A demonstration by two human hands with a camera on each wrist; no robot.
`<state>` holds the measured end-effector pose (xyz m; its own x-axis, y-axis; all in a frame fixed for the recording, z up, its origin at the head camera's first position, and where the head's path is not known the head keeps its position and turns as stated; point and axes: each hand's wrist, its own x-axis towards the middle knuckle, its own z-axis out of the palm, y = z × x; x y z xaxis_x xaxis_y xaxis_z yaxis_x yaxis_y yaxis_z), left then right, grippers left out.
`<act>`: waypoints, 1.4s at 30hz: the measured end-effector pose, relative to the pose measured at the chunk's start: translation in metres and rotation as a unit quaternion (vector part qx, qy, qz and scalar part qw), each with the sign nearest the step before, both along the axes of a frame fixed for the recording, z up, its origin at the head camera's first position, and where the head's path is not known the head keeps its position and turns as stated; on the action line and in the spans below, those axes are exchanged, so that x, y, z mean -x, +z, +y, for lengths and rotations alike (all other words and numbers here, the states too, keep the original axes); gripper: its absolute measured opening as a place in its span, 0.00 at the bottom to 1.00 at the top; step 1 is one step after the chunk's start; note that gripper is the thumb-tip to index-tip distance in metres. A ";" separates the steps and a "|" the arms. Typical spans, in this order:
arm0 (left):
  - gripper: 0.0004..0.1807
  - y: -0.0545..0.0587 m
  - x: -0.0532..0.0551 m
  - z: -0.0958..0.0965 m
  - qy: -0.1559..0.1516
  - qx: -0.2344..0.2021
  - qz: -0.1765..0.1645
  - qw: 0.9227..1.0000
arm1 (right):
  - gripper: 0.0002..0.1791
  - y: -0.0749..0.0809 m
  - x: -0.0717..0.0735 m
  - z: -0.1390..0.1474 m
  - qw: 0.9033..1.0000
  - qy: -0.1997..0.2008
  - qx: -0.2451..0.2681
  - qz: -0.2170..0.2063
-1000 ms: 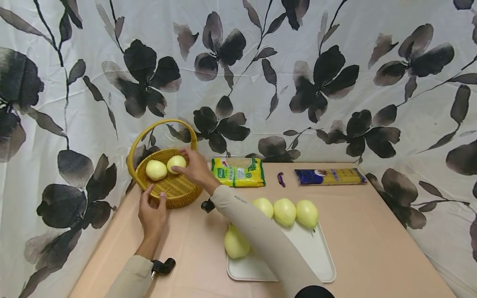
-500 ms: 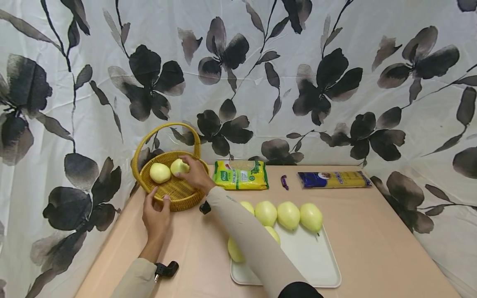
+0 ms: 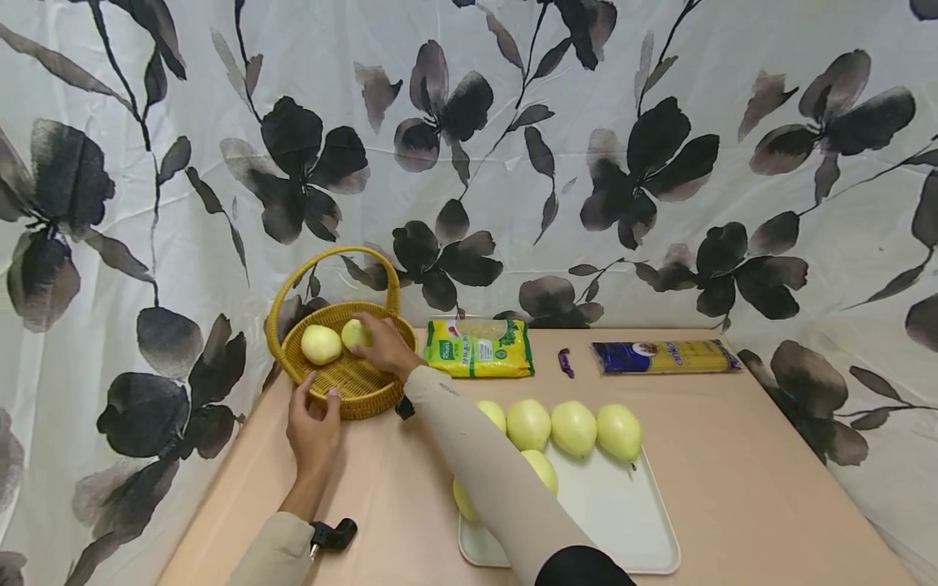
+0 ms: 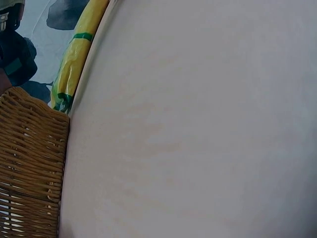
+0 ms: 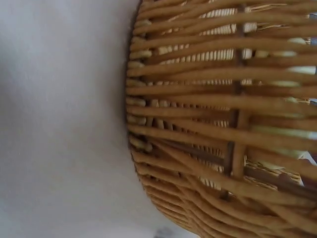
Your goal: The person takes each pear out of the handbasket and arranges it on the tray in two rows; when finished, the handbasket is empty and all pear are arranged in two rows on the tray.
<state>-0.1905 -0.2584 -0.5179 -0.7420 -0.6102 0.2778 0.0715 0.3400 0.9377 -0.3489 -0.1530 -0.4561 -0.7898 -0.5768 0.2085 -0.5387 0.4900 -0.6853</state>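
Note:
In the head view, a yellow wicker basket (image 3: 359,381) with a tall arched handle stands at the back left of the table. One pale yellow-green pear (image 3: 321,345) lies inside it. Just right of that, my right hand (image 3: 384,346) reaches over the rim and holds another pear (image 3: 355,334) low in the basket; the fingers partly cover it. At the basket's near side, my left hand (image 3: 315,427) grips the rim with thumb and fingers. Both wrist views show the basket's woven wall (image 4: 29,163) close up, with no fingers clearly visible.
A white tray (image 3: 623,529) with several pears (image 3: 574,429) lies at centre right, partly under my right sleeve (image 3: 484,456). Along the back edge are a yellow-green food packet (image 3: 479,348), a small purple wrapped sweet (image 3: 566,363) and a blue-and-yellow pasta packet (image 3: 665,357). Floral cloth (image 3: 528,203) hangs behind.
The head view has shifted slightly. My right hand and its pear have moved a little closer to the other pear, and my right forearm has swung left. My left hand stays at the basket.

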 end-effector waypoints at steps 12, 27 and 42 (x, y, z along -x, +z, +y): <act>0.29 0.004 -0.001 -0.001 0.002 0.003 0.011 1.000 | 0.29 -0.005 0.005 -0.007 0.995 -0.053 0.017 0.078; 0.30 -0.001 0.000 -0.001 -0.003 0.001 -0.003 1.000 | 0.43 -0.003 0.000 -0.006 0.990 -0.047 -0.128 0.042; 0.29 0.000 0.000 0.000 -0.004 0.007 0.006 1.000 | 0.43 -0.008 0.009 -0.008 0.994 -0.026 -0.102 0.041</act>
